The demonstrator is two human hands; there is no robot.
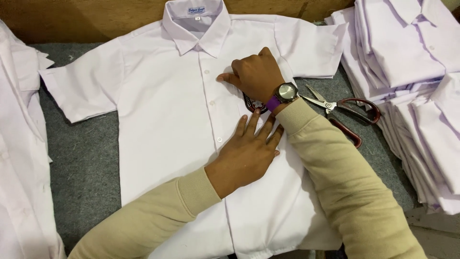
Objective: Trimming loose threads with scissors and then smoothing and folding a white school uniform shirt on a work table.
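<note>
Left hand (pixel 249 153) flat, palm down, fingers spread and pointing away, just below the shirt's chest badge (pixel 252 104), right hand (pixel 256 76) loosely curled over the badge, knuckles up, wrist bent, forearms crossing close, both in beige sleeves

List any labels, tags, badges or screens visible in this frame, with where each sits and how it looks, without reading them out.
Neck label: inside the collar of the white shirt, small white rectangle with blue lettering.
Size tag: just under the neck label, tiny white square.
Chest badge: on the shirt's front, mostly hidden under the right hand; dark edge with some red showing.
Wristwatch: on the right wrist, round grey dial, purple strap.
No packages or screens.
</note>
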